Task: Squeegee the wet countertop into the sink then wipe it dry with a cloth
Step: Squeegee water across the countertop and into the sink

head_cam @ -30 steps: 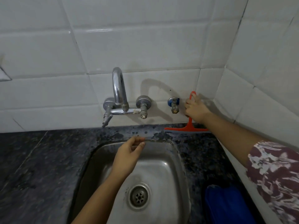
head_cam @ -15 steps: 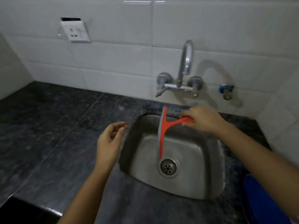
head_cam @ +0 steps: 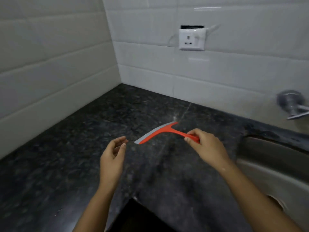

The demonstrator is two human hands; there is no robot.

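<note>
My right hand (head_cam: 206, 146) grips the handle of a red squeegee (head_cam: 157, 132) with a grey rubber blade. The blade points left and hovers just over the dark speckled countertop (head_cam: 83, 139), left of the steel sink (head_cam: 274, 166). Whether the blade touches the stone is unclear. My left hand (head_cam: 113, 158) is held beside the blade's near end, fingers curled apart and holding nothing. No cloth shows in this view.
White tiled walls meet in a corner at the back left. A white wall socket (head_cam: 192, 39) sits above the counter. Part of the chrome tap (head_cam: 292, 104) shows at the right edge. A dark gap (head_cam: 142, 218) cuts into the counter's front edge.
My right hand took the squeegee from the wall by the tap, carried it across the sink and now holds it over the left counter. The view swung left; my left hand followed.
</note>
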